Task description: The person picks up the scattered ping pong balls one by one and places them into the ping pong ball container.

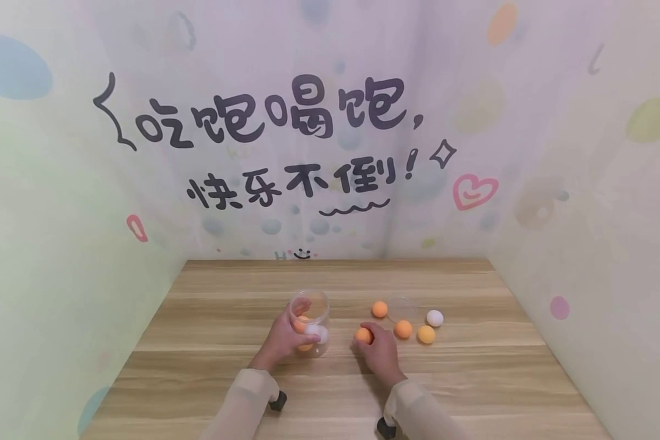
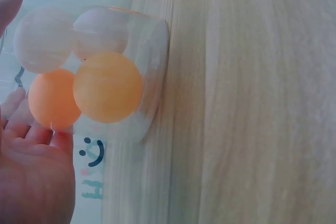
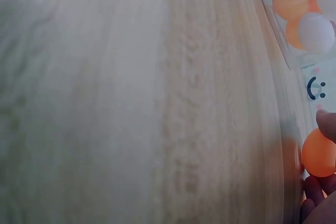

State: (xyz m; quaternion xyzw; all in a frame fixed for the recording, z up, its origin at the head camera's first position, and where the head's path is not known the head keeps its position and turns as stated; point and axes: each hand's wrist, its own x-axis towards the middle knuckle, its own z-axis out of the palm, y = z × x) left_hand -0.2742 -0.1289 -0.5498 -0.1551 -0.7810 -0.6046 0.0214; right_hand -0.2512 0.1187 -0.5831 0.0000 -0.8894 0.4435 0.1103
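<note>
A clear plastic jar (image 1: 310, 311) stands on the wooden table with several orange and white ping-pong balls inside. My left hand (image 1: 285, 337) grips its left side, fingers behind and thumb in front. The left wrist view shows white balls (image 2: 44, 39) and orange balls (image 2: 108, 87) through the jar wall. To the right, my right hand (image 1: 381, 354) holds an orange ping-pong ball (image 1: 363, 335) between thumb and fingers, low over the table. In the right wrist view that ball (image 3: 319, 153) sits at the right edge, partly covered by the thumb and fingers.
Right of my right hand lie loose balls: an orange one (image 1: 379, 309), another orange ball (image 1: 403, 329), a yellow-orange ball (image 1: 426, 334) and a white ball (image 1: 434, 318). A clear round lid (image 1: 403, 308) lies among them. Printed walls enclose the wooden table (image 1: 225, 287).
</note>
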